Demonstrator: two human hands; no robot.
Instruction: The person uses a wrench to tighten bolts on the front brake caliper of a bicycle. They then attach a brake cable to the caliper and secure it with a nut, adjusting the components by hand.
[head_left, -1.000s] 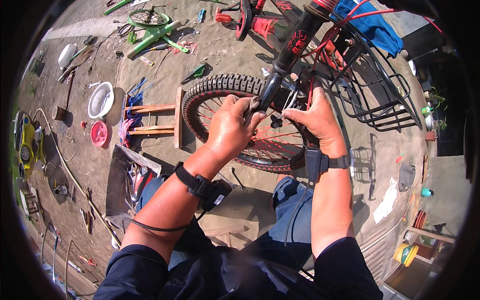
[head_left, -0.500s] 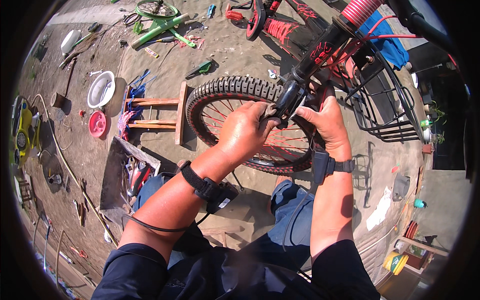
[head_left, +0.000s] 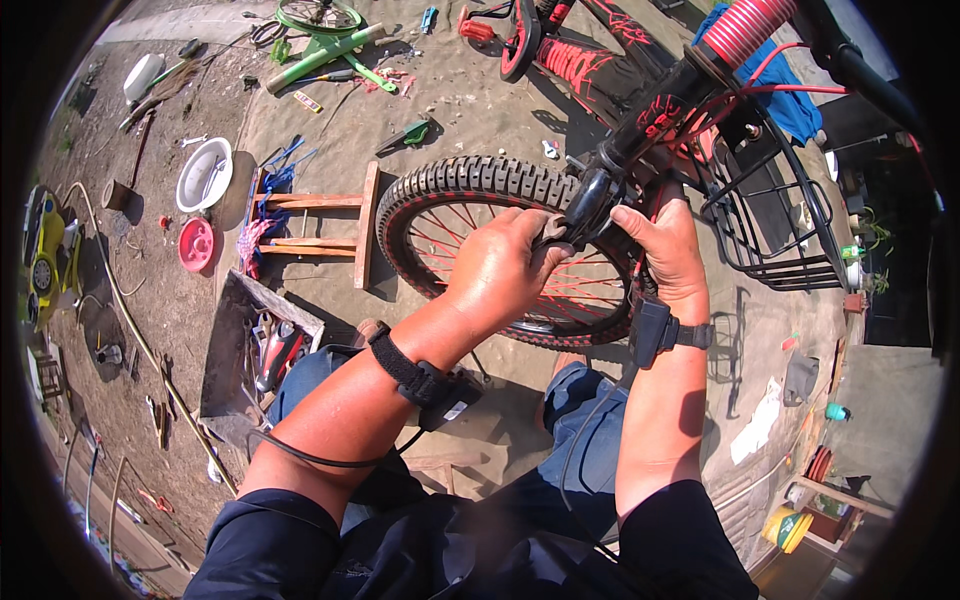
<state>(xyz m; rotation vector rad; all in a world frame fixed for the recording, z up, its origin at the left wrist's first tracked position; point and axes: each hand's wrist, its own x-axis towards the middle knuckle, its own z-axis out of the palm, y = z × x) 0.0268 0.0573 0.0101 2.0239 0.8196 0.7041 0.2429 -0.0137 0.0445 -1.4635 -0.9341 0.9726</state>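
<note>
A black and red bicycle has its front wheel [head_left: 470,172], with knobby tyre and red spokes, in front of me. My left hand [head_left: 505,262] reaches over the wheel, its thumb and fingers closed against the lower end of the black fork [head_left: 597,195]. What the fingertips pinch there is partly hidden. On the other side of the fork, my right hand [head_left: 668,245] is wrapped round it, thumb on the near side and fingers out of sight behind. Both wrists wear black straps with small boxes and cables.
A black wire basket [head_left: 775,215] hangs off the bicycle at right. Left of the wheel lies a wooden stool [head_left: 367,225]. Further left are a white basin [head_left: 204,175], a pink bowl [head_left: 197,244] and a metal tool box [head_left: 230,345]. A green wheel frame [head_left: 325,60] lies at the far side.
The fork and frame have shifted slightly right and down in view. My left hand has moved a little right with them, still pinching; my right thumb lies slightly further right along the fork.
</note>
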